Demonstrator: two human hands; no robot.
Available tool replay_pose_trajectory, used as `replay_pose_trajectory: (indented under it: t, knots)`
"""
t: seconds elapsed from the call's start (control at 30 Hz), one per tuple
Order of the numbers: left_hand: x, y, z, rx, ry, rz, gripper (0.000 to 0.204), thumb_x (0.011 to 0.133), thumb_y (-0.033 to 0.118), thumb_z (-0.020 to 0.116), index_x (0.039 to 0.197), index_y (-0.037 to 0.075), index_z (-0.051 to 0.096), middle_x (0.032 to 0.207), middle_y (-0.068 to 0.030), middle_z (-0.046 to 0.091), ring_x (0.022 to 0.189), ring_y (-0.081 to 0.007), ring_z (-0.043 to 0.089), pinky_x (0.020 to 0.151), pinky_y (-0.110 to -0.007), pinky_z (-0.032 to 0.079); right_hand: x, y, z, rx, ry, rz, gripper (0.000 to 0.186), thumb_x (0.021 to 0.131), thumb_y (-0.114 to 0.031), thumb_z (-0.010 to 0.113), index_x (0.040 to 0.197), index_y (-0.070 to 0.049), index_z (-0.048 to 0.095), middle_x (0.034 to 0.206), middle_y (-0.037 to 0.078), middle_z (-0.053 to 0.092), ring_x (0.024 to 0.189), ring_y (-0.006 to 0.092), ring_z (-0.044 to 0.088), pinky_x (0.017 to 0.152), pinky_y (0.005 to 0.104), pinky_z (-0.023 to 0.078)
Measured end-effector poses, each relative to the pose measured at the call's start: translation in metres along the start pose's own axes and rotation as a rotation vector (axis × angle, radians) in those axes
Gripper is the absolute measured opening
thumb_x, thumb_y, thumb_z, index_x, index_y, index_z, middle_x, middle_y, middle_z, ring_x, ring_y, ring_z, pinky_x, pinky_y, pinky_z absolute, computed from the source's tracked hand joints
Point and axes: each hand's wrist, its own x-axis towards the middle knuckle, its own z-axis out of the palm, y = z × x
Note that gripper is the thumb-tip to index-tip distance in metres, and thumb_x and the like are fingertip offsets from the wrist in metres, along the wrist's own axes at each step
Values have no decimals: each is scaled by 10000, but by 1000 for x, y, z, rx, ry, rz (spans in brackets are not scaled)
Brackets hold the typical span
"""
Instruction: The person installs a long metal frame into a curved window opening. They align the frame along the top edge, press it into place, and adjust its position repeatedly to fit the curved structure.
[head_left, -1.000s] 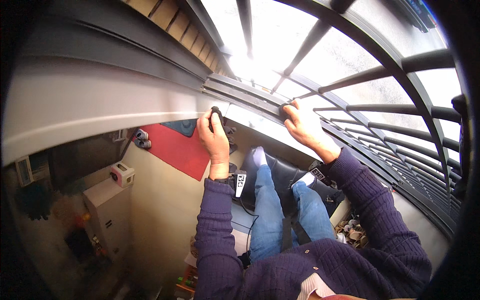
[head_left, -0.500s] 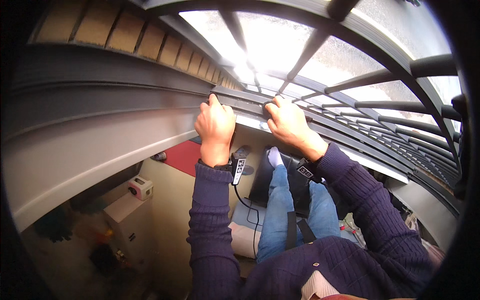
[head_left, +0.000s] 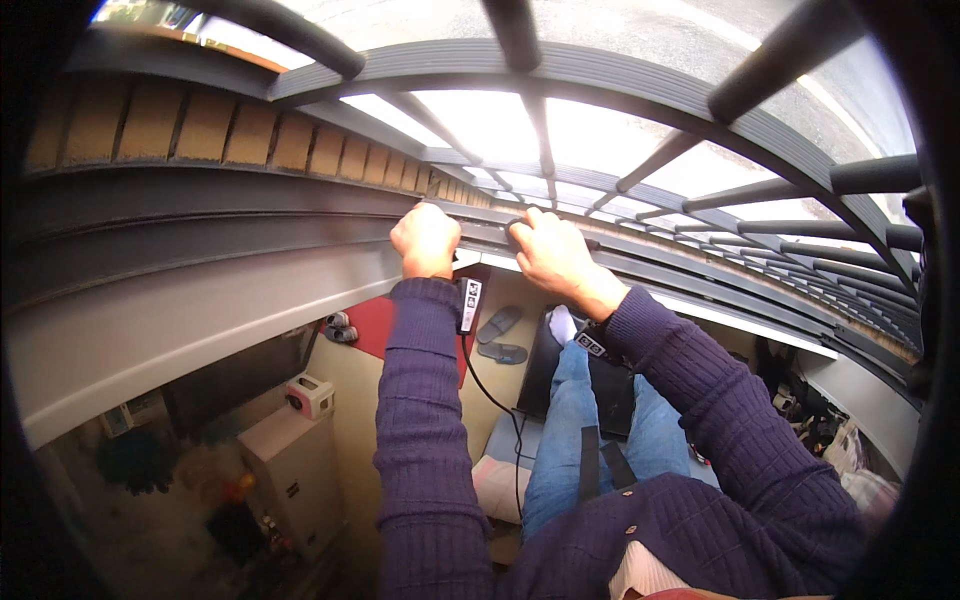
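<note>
My left hand (head_left: 426, 240) is closed at the dark window track (head_left: 700, 280) where it meets the side frame (head_left: 200, 195); its fingertips are hidden, and so is most of whatever they grip. My right hand (head_left: 560, 255), a little to its right, has its fingers curled over a small black object (head_left: 517, 234) on the same track. Dark cuffs with small strapped devices (head_left: 470, 305) sit at both wrists, and a black cable runs down from the left one.
Dark grille bars (head_left: 750, 200) arch over the track, beside yellow brick (head_left: 270, 140). Below are my jeaned legs over a black padded surface (head_left: 538, 385), grey slippers (head_left: 500, 352), a red mat (head_left: 375, 325), shoes (head_left: 340, 330) and a cabinet (head_left: 280, 460) with a white box (head_left: 310, 398).
My left hand has moved up onto the track, hiding the black piece seen in it earlier. My right hand has shifted left along the track. The view has tilted, showing more of the grille overhead.
</note>
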Motion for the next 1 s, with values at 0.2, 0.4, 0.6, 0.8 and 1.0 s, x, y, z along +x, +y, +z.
replay_pose_trajectory:
  t: [0.2,0.4,0.6,0.8,1.0]
  knots:
    - [-7,-2,-15,96,35,68,312,806,188,566,992,21,754,1051,-237,712,1040,-372,687,885,-434,528,-2,-1,-4,-2,30,-15,209,784,-152,625,966,-50,643,979,161,580,871,338,608,752,466,507]
    - [4,-2,-23,55,-40,37,326,774,187,592,1006,21,748,1081,-214,711,1052,-366,682,877,-427,528,-3,0,0,10,18,-8,175,799,-150,609,926,-41,659,960,162,592,866,335,603,755,466,496]
    - [9,-11,-32,10,-145,43,361,756,179,610,1054,16,731,1127,-239,685,1077,-384,662,910,-421,513,-2,-2,1,21,69,-21,180,796,-153,613,927,-38,660,951,159,592,872,328,599,754,458,494]
    - [3,-17,-25,62,-165,173,479,806,270,582,1247,108,672,1216,-169,681,1156,-332,636,993,-387,485,-3,0,0,14,63,-9,178,805,-151,607,930,-37,662,943,154,594,871,325,605,749,448,506]
    - [-5,-18,-4,-96,-125,311,507,800,311,604,1260,106,662,1183,-158,697,1104,-318,657,974,-381,492,-3,0,1,21,77,-6,175,808,-153,604,927,-38,662,939,150,596,869,321,609,750,442,509]
